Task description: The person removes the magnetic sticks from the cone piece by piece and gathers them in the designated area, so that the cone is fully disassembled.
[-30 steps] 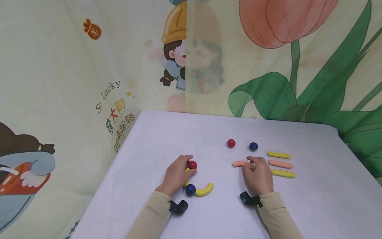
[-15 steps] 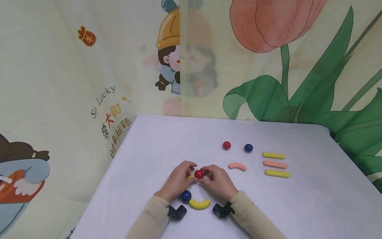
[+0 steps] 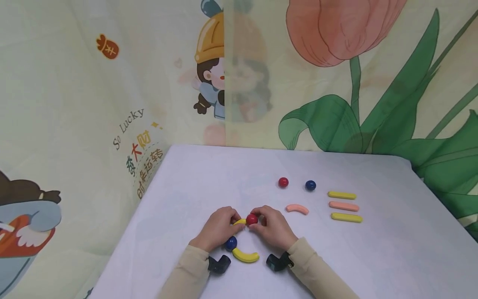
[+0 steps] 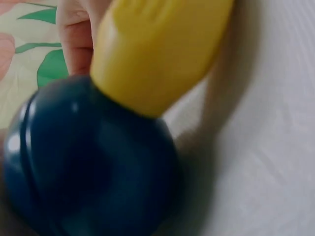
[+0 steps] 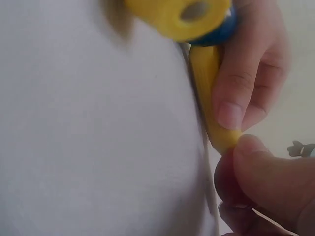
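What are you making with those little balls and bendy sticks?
A person is joining toy pieces on a white table. The left hand holds a curved yellow stick, and the right hand pinches a small red ball against its end. A dark blue ball and a second curved yellow stick already hang on below. Farther off lie a curved pink stick, a loose red ball, a loose blue ball and three straight sticks.

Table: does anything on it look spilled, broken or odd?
Nothing stands out. Three sticks lie in a neat row, two balls sit apart, and both hands hold a red ball against a yellow curve.
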A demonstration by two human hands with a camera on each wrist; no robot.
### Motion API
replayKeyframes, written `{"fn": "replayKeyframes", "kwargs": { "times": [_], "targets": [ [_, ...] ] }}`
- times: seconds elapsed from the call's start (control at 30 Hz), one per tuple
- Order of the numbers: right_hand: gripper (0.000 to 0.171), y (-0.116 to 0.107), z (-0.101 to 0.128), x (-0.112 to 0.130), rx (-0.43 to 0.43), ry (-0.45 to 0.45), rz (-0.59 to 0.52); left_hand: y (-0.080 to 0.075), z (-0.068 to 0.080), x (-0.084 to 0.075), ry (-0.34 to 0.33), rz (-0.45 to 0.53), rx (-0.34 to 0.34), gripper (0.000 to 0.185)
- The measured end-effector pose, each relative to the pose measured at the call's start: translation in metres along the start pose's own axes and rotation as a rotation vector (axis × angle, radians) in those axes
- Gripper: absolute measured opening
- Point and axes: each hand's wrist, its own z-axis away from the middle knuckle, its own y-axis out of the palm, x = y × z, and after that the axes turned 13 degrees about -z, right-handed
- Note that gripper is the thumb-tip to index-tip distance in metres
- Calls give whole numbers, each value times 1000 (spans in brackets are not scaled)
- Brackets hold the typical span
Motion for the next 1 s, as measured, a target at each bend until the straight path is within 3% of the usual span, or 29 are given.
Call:
{"fn": "replayKeyframes", "kwargs": {
  "times": [0.2, 0.37, 0.57, 0.7, 0.87, 1.0],
  "targets": [
    [35, -12, 5, 0, -75, 130, -20, -1, 1, 1, -29, 28, 3, 15],
    [39, -45, 5, -12, -222, 209, -50, -1, 1, 3, -19, 17, -20, 15],
    [49, -85, -6, -27, -334, 300, -24, 1, 0, 6, -17, -6, -29, 16],
    [51, -95, -19, -37, -349, 333, 64, 1, 1, 6, -27, 4, -32, 16],
    [51, -96, -32, -44, -296, 373, 147, 3, 2, 4, -27, 9, -29, 19],
    [50, -97, -38, -43, -293, 356, 212, 3, 1, 3, -19, -7, -34, 20]
  ]
}}
